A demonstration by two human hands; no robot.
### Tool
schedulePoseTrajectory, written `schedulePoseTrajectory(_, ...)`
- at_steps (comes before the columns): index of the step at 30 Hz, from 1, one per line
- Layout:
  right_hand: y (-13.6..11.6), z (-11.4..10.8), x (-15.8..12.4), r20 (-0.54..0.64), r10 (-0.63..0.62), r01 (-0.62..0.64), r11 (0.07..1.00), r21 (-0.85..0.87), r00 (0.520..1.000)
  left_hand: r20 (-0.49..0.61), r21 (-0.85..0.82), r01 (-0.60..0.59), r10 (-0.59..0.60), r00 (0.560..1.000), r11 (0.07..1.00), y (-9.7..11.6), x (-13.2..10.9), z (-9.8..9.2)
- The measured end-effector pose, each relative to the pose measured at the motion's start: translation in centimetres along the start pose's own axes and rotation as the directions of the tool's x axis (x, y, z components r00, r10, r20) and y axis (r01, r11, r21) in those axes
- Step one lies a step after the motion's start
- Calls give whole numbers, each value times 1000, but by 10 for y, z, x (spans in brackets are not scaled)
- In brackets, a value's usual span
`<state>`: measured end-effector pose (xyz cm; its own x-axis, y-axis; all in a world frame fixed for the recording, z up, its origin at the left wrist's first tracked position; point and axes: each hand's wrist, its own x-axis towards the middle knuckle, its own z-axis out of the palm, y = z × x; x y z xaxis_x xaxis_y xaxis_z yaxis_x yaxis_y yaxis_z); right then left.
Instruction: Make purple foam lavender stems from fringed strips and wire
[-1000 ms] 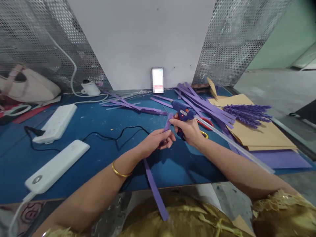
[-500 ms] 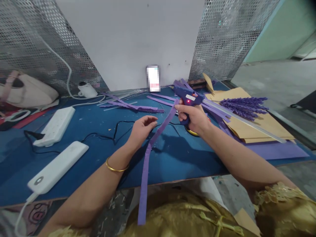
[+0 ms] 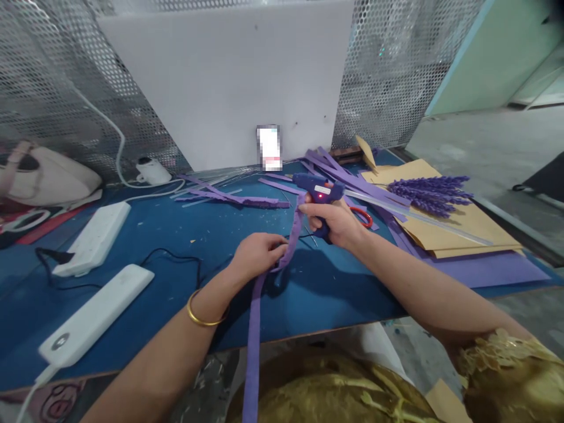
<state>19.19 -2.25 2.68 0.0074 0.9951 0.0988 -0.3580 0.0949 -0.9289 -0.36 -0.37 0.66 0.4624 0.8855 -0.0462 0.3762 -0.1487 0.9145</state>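
Observation:
My right hand (image 3: 332, 220) is wrapped round the handle of a blue glue gun (image 3: 318, 187) with a small red light and a long clear glue stick out of its back. Its fingers also pinch the upper end of a long purple paper strip (image 3: 252, 341). Lower down, my left hand (image 3: 259, 254) grips that same strip between thumb and fingers. From there the strip hangs over the table's front edge towards my lap. Red-handled scissors (image 3: 362, 217) lie partly hidden behind my right wrist.
On the blue table (image 3: 176, 311), two white power strips (image 3: 99, 314) and black cords lie left. More purple strips (image 3: 238, 198) lie behind my hands. Purple lavender-like flowers (image 3: 432, 194) rest on brown paper (image 3: 467, 238) at right. A phone (image 3: 269, 147) leans on the white board (image 3: 229, 88).
My left hand has moved down and closed on the strip, which now bends between my hands. My right hand has shifted slightly left and down with the glue gun.

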Motion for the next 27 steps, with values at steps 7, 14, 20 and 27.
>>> schedulePoseTrajectory(7, 18, 6, -7, -6, -26, 25, 982, -187, 1000, -336, -1, -201, 189, 923, 980, 7, -1, 3)
schedulePoseTrajectory(14, 24, 11, -14, -96, -54, 9, 908, -419, 994, -228, -421, -68, -32, 973, 905, 14, -6, 12)
schedulePoseTrajectory(20, 12, 26, -22, -168, -55, -16, 918, -396, 984, -204, -439, -8, -91, 975, 898, 15, -9, 15)
schedulePoseTrajectory(27, 17, 21, -22, -160, -30, -41, 905, -423, 987, -243, -451, -30, -90, 966, 892, 13, -8, 16)
